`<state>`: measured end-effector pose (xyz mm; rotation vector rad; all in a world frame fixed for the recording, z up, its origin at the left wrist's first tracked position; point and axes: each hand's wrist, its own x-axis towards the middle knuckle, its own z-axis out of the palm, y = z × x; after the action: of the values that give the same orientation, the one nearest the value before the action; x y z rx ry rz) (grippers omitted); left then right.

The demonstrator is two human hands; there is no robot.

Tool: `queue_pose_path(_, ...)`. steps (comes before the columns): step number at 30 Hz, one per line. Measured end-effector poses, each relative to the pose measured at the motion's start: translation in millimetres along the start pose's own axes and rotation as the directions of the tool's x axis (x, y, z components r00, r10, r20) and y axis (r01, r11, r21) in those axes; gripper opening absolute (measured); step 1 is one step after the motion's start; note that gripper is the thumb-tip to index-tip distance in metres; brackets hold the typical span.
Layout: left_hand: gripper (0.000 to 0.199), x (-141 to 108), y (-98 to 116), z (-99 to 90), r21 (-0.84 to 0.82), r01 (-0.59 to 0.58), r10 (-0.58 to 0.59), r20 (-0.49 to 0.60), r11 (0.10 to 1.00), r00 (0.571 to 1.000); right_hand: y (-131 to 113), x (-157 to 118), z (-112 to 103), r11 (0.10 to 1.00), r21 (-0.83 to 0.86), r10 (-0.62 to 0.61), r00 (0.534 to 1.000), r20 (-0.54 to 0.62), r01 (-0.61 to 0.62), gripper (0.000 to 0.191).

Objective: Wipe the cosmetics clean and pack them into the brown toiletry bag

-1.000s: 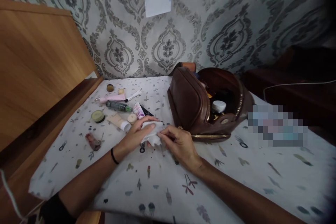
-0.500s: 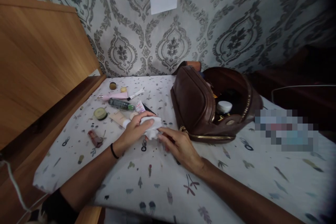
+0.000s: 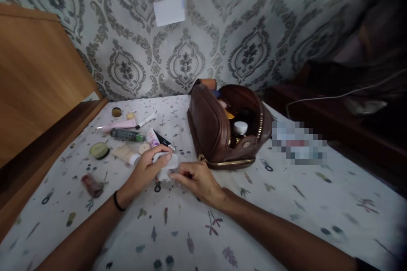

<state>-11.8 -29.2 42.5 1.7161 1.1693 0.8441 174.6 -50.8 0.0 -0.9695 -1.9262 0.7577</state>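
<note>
A crumpled white tissue (image 3: 168, 165) is bunched in my left hand (image 3: 148, 167), the thumb pressed over its top. My right hand (image 3: 202, 182) has its fingers curled, with thumb and index pinched at the tissue's lower right edge. Just behind my left hand lie a purple-and-white tube (image 3: 152, 138), a black tube (image 3: 163, 139), a small round beige item (image 3: 144, 148) and a beige tube with a white cap (image 3: 124, 153). To the right of my hands stands a brown leather cosmetic bag (image 3: 208, 131), unzipped, with a white-lidded jar (image 3: 241, 127) inside.
A green-lidded round jar (image 3: 98, 150), a dark green bottle (image 3: 125, 134), a pink tube (image 3: 119, 125) and a reddish item (image 3: 92, 185) lie on the patterned cloth (image 3: 190, 237). A wooden cabinet (image 3: 38, 67) borders the left. A blurred-out packet (image 3: 297, 142) lies right of the bag.
The view has turned to the right, so everything sits farther left. My right fingers have curled in tighter at the tissue's edge; my left hand still holds it.
</note>
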Motion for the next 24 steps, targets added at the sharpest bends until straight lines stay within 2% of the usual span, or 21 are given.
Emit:
queue_pose_path(3,0.033,1.3,-0.2,-2.9,0.032,-0.072,0.073,-0.045,0.997,0.996,-0.1,-0.7,0.3,1.0,0.012,0.001,1.0,0.003,-0.001,0.054)
queue_pose_path(7,0.037,3.1,-3.1,-8.1,0.074,-0.128,0.136,-0.12,0.989,0.983,-0.9,-1.6,-0.5,0.999,-0.025,-0.043,0.999,0.009,0.044,0.05)
queue_pose_path(12,0.039,3.5,-3.4,-18.9,0.109,-0.058,0.085,-0.262,0.992,0.961,-1.9,-1.8,-1.4,0.989,-0.119,-0.079,0.996,0.051,0.085,0.032)
queue_pose_path(14,0.039,5.6,-1.2,-27.5,0.196,-0.04,0.103,-0.323,0.98,0.941,-1.6,-1.5,-1.4,0.983,-0.16,-0.08,0.994,0.075,0.091,0.026)
queue_pose_path(16,0.036,10.5,-0.8,-40.0,0.373,-0.035,0.189,-0.384,0.927,0.904,-1.7,-0.9,-1.5,0.975,-0.2,-0.075,0.993,0.087,0.091,0.023)
queue_pose_path(18,0.032,18.2,-4.6,-56.1,0.561,-0.029,0.302,-0.401,0.827,0.865,-2.9,-0.2,-2.1,0.968,-0.236,-0.066,0.993,0.096,0.088,0.023)
queue_pose_path(20,0.028,27.6,-12.5,-73.0,0.673,-0.056,0.376,-0.34,0.737,0.862,-4.7,0.4,-3.3,0.961,-0.261,-0.059,0.992,0.11,0.087,0.023)
queue_pose_path(22,0.023,36.9,-22.2,-87.3,0.761,0.013,0.352,-0.315,0.649,0.881,-6.4,0.9,-4.7,0.957,-0.278,-0.052,0.991,0.123,0.085,0.024)
queue_pose_path(24,0.029,44.8,-30.5,-96.7,0.832,0.072,0.303,-0.278,0.55,0.912,-6.9,1.1,-5.8,0.954,-0.287,-0.046,0.99,0.136,0.084,0.024)
